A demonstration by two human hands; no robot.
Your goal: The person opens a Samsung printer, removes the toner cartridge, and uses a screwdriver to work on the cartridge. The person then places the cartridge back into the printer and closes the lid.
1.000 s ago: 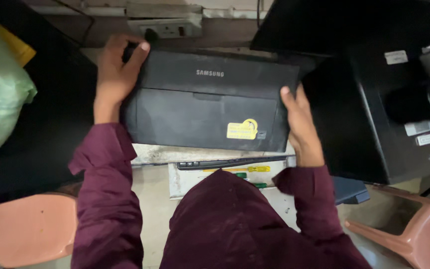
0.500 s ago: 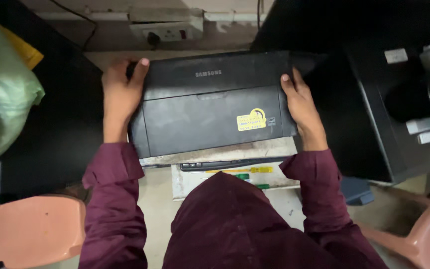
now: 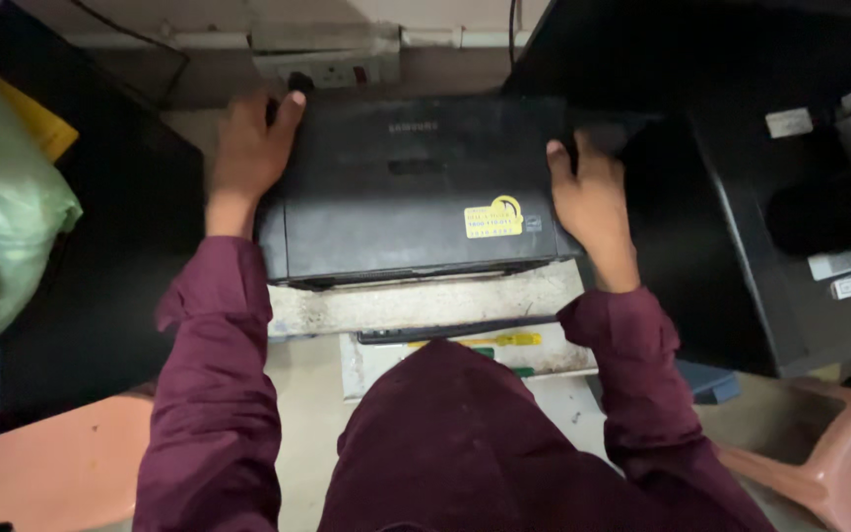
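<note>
Black printer (image 3: 416, 192) is being gripped at both ends: left hand (image 3: 248, 148) clasped over its far corner, right hand (image 3: 591, 197) pressed flat against its side, sleeved forearms angling inward

A black, box-shaped printer (image 3: 416, 187) sits flat on a worn, pale tabletop (image 3: 425, 300), its closed lid facing up. The casing looks dusty, and a small yellow sticker (image 3: 493, 217) marks its front right area. Its two short sides are gripped from either side.
</note>
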